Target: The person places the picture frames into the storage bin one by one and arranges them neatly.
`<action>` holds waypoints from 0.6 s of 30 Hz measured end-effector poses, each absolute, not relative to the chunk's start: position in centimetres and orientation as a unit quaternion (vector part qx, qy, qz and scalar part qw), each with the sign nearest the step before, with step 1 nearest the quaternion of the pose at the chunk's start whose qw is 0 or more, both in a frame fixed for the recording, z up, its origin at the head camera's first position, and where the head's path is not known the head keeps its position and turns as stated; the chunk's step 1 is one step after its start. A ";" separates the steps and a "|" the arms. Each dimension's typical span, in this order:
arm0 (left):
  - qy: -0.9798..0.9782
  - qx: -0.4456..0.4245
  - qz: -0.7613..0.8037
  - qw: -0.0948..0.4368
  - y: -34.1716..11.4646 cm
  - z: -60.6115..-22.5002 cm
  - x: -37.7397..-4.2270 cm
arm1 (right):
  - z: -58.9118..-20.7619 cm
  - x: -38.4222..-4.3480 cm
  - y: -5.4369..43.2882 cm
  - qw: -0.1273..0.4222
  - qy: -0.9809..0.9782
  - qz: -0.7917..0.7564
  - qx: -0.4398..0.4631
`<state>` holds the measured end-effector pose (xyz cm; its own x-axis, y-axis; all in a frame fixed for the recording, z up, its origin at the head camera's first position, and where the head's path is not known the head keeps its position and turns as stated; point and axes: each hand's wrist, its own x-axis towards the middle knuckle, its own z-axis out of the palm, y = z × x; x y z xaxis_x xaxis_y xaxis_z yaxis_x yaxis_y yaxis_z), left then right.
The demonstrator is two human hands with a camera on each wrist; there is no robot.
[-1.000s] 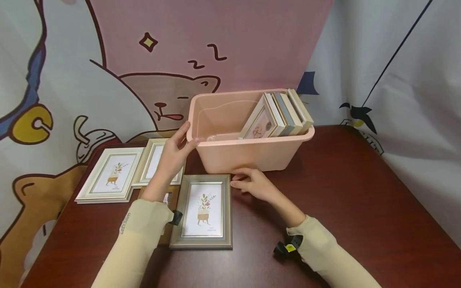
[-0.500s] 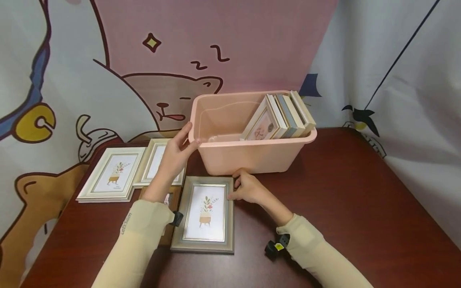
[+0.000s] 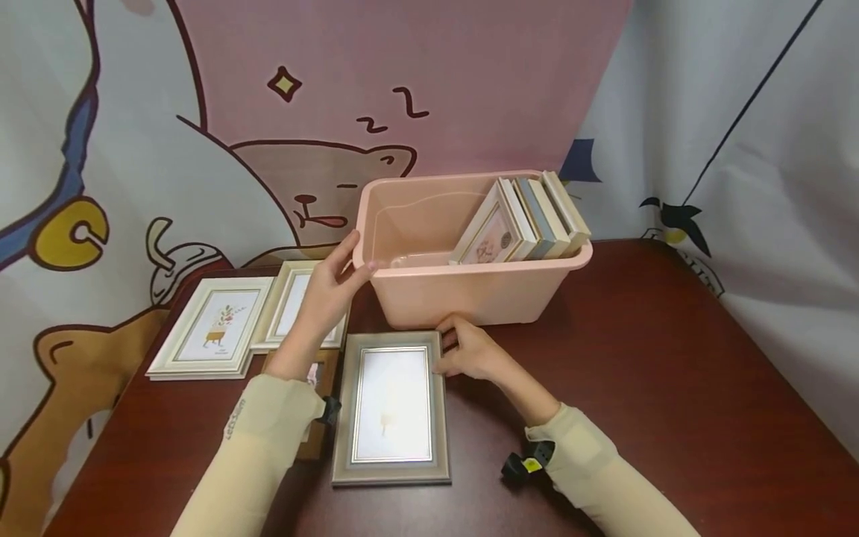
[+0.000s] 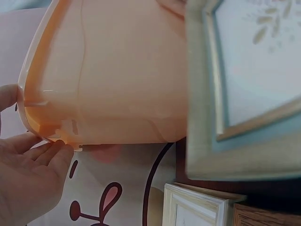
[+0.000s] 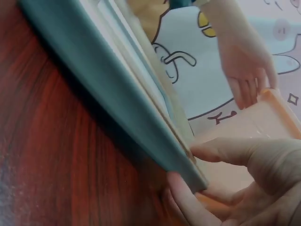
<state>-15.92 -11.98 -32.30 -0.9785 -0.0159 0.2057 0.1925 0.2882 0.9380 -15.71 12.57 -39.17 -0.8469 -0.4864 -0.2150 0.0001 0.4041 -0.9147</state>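
Observation:
A pink plastic bin [image 3: 463, 298] stands at the back of the table, and several picture frames lean upright in its right end. My left hand [image 3: 329, 287] holds the bin's left front rim; in the left wrist view, curled fingers [image 4: 47, 153] lie along that rim. In front of the bin is a large grey-gold picture frame [image 3: 344, 418], face up, with glare on its picture. My right hand [image 3: 473, 350] pinches its upper right edge. In the right wrist view the thumb [image 5: 221, 150] presses the top, a finger [image 5: 186, 197] is at the side, and the frame is tilted.
Two white picture frames [image 3: 171, 364] lie stacked at the left, beside a cream picture frame [image 3: 285, 302]. Partly under my left forearm is a brown wooden picture frame [image 3: 329, 365]. A cartoon-printed cloth [image 3: 470, 89] hangs behind the dark red table [image 3: 671, 373].
My right hand has gone from beside the grey-gold picture frame to pinching its edge. The frame has shifted slightly right and toward me, and glare now covers its picture. The left hand stays on the bin.

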 end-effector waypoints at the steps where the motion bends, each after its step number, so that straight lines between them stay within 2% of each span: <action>1: -0.798 -0.055 -0.593 0.088 -12.0 -32.3 -15.9 | -39.1 -15.7 12.7 0.232 0.797 -0.535 -0.155; 8: -0.798 -0.059 -0.593 0.087 -12.2 -32.2 -15.9 | -38.6 -15.9 14.2 0.261 0.731 -0.612 -0.153; 18: -0.801 -0.059 -0.590 0.089 -12.2 -32.2 -15.9 | -36.9 -16.1 16.6 0.251 0.701 -0.647 -0.164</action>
